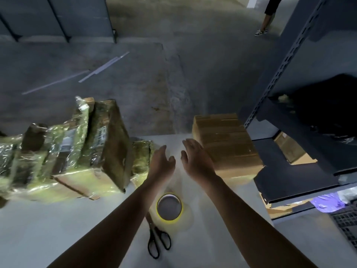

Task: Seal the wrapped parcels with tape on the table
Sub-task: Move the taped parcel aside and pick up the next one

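Spanning the lower half of the frame, a white table has a pale, smooth top, brightly lit near the middle. At centre left a heap of wrapped parcels rests on it: cardboard boxes bound in glossy, yellowish clear film, leaning on one another at mixed angles. A smaller wrapped parcel sits just beside the heap's right edge. At centre right a brown box stands near the table's far edge, its top crossed by bands of brown tape.

Between heap and box both forearms run up from the bottom edge. The left hand and the right hand are side by side and apart, fingers loosely spread and holding nothing; whether they touch the tabletop cannot be told.

At lower centre, between the forearms, a tape roll with a yellow rim lies flat on the table. Black-handled scissors lie just below it, blades toward the roll.

Beyond the table, the upper half shows a grey concrete floor, stained, with pale strips lying at upper left. Dark metal shelving fills the right side, cardboard on its lower levels. At top right a person's leg stands on the floor.
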A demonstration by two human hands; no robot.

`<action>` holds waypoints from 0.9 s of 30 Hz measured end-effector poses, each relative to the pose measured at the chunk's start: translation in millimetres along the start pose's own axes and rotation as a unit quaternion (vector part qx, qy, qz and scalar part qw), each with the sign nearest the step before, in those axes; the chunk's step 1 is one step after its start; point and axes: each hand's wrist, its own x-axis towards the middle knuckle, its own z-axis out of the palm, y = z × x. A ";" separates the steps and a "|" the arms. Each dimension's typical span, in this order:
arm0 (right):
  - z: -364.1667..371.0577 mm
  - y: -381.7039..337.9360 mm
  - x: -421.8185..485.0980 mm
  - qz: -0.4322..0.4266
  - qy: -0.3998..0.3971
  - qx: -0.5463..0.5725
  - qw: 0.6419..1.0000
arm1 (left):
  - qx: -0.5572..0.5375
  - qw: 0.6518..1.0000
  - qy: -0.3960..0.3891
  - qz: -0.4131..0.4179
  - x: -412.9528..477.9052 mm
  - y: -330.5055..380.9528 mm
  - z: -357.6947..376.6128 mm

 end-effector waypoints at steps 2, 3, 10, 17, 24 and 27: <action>20.4 -16.2 1.5 -0.012 0.001 0.023 1.000 | 0.015 1.000 0.001 0.013 -1.8 -17.8 -14.4; 31.0 -23.0 2.3 -0.005 0.001 0.035 0.999 | 0.024 1.000 0.001 0.018 -3.6 -25.9 -20.0; 75.6 -62.3 11.5 0.159 -0.192 0.107 0.962 | 0.051 0.995 -0.037 -0.081 0.8 -82.6 -40.0; 90.1 -70.9 13.7 0.230 -0.184 0.215 0.931 | -0.047 0.991 -0.056 -0.109 -0.5 -98.2 -45.6; 64.3 -55.7 -5.6 0.246 -0.146 0.253 0.924 | -0.105 0.979 -0.046 -0.170 -9.9 -77.3 -52.7; 50.5 -52.0 -22.0 0.189 -0.137 0.243 0.942 | -0.058 0.980 -0.082 -0.173 -20.8 -62.6 -56.1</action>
